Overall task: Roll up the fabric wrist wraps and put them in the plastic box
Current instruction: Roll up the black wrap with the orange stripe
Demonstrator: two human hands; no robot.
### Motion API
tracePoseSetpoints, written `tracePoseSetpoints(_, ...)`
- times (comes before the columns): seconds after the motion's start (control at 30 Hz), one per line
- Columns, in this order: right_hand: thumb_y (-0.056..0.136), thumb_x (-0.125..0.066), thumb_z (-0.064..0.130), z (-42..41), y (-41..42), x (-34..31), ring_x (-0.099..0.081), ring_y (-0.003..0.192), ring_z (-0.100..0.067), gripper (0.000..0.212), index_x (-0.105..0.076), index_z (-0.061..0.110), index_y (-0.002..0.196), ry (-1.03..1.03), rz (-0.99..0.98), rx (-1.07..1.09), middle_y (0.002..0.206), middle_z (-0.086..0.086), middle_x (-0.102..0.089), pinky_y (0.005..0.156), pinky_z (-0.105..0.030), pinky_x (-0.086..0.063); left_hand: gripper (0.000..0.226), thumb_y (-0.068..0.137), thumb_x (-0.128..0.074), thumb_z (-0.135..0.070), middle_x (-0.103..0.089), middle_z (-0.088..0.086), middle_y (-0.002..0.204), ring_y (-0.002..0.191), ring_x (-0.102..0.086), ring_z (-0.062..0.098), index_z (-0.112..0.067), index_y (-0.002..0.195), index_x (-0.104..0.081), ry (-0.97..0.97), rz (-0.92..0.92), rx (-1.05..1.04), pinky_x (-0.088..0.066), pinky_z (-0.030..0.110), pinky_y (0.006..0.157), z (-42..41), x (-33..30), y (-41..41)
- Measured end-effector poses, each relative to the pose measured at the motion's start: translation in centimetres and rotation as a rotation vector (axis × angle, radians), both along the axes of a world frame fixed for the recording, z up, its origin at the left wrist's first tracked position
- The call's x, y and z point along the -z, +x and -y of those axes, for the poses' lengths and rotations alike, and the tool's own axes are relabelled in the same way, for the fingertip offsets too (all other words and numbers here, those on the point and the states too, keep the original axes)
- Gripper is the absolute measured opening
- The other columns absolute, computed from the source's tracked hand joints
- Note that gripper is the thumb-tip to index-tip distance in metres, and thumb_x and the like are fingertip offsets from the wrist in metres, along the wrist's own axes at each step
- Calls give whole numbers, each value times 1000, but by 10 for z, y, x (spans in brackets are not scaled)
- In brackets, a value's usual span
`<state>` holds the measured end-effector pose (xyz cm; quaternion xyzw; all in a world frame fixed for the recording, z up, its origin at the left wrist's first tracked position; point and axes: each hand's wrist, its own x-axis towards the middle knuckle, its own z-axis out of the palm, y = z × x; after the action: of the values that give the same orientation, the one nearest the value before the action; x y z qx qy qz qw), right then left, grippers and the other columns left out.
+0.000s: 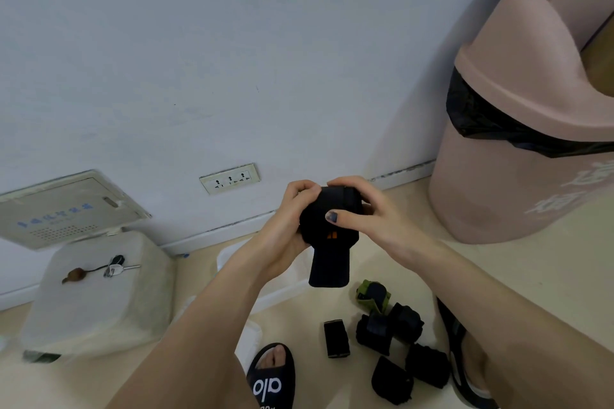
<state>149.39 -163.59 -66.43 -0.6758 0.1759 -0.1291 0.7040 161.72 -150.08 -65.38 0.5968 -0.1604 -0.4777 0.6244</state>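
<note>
Your left hand (285, 226) and right hand (362, 209) both grip the dark wrist wrap (329, 226), its tail hanging loose. Ease either grip and the roll probably springs open. The plastic box (282, 279) below is mostly hidden, so a drop could miss it.

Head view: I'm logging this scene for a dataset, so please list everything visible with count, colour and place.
wrist wrap in hand: one, black with an orange mark, held up mid-frame, its tail hanging down
wrist wraps on floor: about six, black, one partly green, lower right
plastic box: one, whitish, on the floor behind the forearms, mostly hidden
bin: one, pink with a black liner, right
stool: one, white, left
keys: one bunch, on the stool
wall socket: one, white, low on the wall
wall panel: one, pale, low on the wall, left
slippers: two, black, bottom edge
left hand: grips the wrap
right hand: grips the wrap
</note>
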Motion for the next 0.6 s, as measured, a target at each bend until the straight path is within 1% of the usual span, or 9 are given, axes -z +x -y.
tracePoseSetpoints(0.07, 79, -83, 24, 1, -1, -1, -66, 106, -17, 44, -67, 41, 116, -6, -31, -30, 116, 6, -66, 84, -28, -57, 9, 106, -47, -25, -61, 7, 108, 92, -61, 21, -22, 114, -51, -3, -15, -23, -53, 37, 81, 0, 1, 1)
tracePoseSetpoints(0.13, 74, -84, 30, 2, -1, 0, -68, 110, -19, 55, -62, 43, 123, 20, -82, -60, 123, 3, -63, 92, -35, -58, 10, 105, -46, -18, -62, 7, 107, 93, -60, 22, -22, 114, -50, -3, -1, -38, -50, 39, 83, 1, 1, 1)
tracePoseSetpoints(0.2, 79, -85, 35, 2, -1, 0, -70, 110, -17, 64, -54, 40, 135, 132, -133, -67, 128, 1, -61, 93, -39, -60, 14, 102, -47, -14, -63, 7, 107, 92, -59, 22, -22, 114, -49, -9, 28, -51, -49, 38, 82, 2, 0, 0)
tracePoseSetpoints(0.27, 91, -76, 42, -1, 0, -2, -71, 108, -17, 55, -50, 35, 139, 216, -169, -59, 126, -2, -64, 87, -39, -62, 21, 96, -51, -13, -62, 8, 106, 90, -60, 21, -22, 114, -47, -3, 69, -73, -49, 33, 76, 4, -1, -2)
tracePoseSetpoints(0.33, 96, -69, 39, -4, 1, -3, -73, 105, -20, 39, -56, 27, 131, 207, -163, -22, 120, -6, -68, 80, -38, -63, 28, 91, -52, -14, -60, 9, 105, 86, -60, 19, -20, 117, -44, 16, 90, -104, -50, 28, 70, 7, -2, -6)
tracePoseSetpoints(0.4, 96, -72, 33, -4, 4, 0, -73, 103, -22, 31, -60, 22, 122, 191, -121, 22, 118, -11, -69, 79, -38, -62, 39, 87, -56, -21, -59, 9, 108, 88, -61, 19, -17, 124, -43, 17, 43, -141, -52, 26, 68, 8, -2, -10)
tracePoseSetpoints(0.5, 82, -77, 36, -2, 4, 3, -71, 106, -27, 34, -65, 31, 113, 132, -89, 62, 115, -10, -69, 87, -45, -62, 48, 99, -61, -37, -62, 13, 128, 109, -68, 23, -14, 137, -45, -6, -94, -91, -58, 29, 80, 7, 1, -10)
tracePoseSetpoints(0.53, 80, -77, 37, -2, 2, 3, -70, 106, -27, 34, -65, 35, 112, 91, -92, 67, 115, -8, -69, 89, -44, -61, 50, 100, -60, -42, -62, 15, 134, 117, -68, 25, -14, 139, -45, -7, -124, -53, -58, 31, 86, 5, 1, -9)
tracePoseSetpoints(0.6, 81, -77, 35, -3, 1, 3, -69, 106, -26, 35, -63, 39, 113, 23, -89, 63, 115, -5, -67, 87, -38, -61, 47, 100, -61, -43, -62, 15, 135, 120, -68, 26, -15, 136, -47, 19, -129, -28, -58, 35, 91, 3, 1, -9)
